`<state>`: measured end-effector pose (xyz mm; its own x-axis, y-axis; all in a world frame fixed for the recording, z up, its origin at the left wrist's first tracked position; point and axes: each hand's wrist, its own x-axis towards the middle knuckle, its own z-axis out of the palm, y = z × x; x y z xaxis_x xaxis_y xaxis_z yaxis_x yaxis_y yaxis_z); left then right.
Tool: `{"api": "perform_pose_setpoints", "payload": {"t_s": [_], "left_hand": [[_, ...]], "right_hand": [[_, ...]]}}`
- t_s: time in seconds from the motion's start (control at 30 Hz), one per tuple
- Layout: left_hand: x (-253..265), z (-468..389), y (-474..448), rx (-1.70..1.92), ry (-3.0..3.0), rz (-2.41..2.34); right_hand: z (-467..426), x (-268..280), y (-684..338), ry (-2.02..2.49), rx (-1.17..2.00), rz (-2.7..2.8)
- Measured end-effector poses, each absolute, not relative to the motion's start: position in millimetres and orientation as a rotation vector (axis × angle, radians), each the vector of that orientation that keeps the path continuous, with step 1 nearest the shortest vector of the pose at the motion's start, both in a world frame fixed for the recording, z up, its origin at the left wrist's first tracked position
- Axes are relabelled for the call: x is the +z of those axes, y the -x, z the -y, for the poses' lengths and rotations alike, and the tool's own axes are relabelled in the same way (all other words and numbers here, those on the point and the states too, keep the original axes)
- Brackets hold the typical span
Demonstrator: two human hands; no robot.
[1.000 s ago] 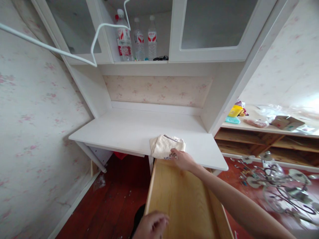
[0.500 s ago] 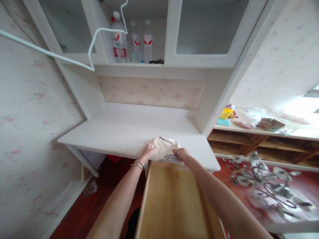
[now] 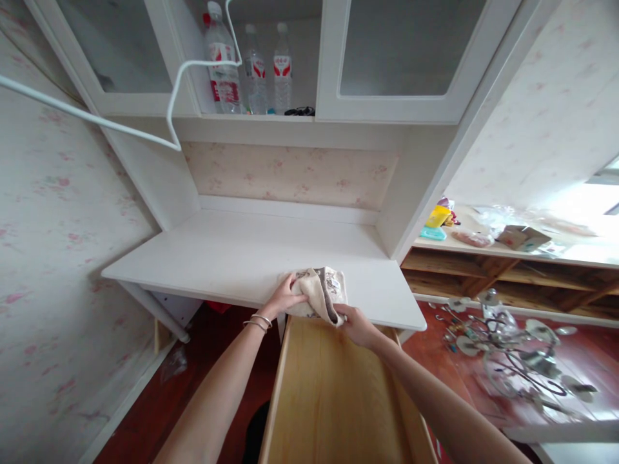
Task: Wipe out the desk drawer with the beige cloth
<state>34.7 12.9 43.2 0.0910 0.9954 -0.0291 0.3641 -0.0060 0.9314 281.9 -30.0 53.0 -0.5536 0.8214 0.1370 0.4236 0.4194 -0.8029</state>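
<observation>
A cream cloth (image 3: 313, 291) with a grey pattern and a dark edge band lies folded at the front edge of the white desk (image 3: 232, 251). One part of it is turned over, with the dark band slanting across the middle. My left hand (image 3: 286, 298), with bracelets at the wrist, grips its left side, thumb and fingers on the fabric. My right hand (image 3: 358, 325) pinches the front right corner. Just below both hands, a pulled-out wooden drawer (image 3: 338, 393) extends towards me.
Plastic bottles (image 3: 283, 74) stand in the cabinet above. A white bent rod (image 3: 106, 124) crosses the upper left. At right are a low shelf (image 3: 445, 263) with bags and a box (image 3: 522, 237), and a chandelier (image 3: 541, 364) on the red floor.
The cloth was held spread between both hands, pattern facing me. Now part of it is folded over, and my right hand has come lower, nearer the drawer. The view has shifted slightly.
</observation>
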Motion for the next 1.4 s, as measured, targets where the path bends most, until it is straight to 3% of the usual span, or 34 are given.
{"api": "perform_pose_setpoints", "payload": {"t_s": [0.17,0.47,0.83,1.27,1.4], "left_hand": [[45.7,-13.0,-27.0,0.835,-1.500,-1.297],[40.2,-41.6,-47.9,0.978,-1.533,-1.453],[55.9,-44.6,-40.7,1.065,-1.737,-1.455],[89.3,-66.4,-27.0,0.617,-1.999,-1.257],[100.8,-74.3,-11.8,0.656,-1.921,-1.323]], "right_hand": [[36.6,47.9,-282.7,1.027,1.096,2.102],[-8.5,41.2,-287.4,1.329,1.595,0.933],[-14.4,93.6,-249.6,0.900,1.980,1.191],[-28.1,87.3,-249.1,0.935,2.053,1.279],[-32.9,72.7,-266.2,0.964,1.870,1.210]]}}
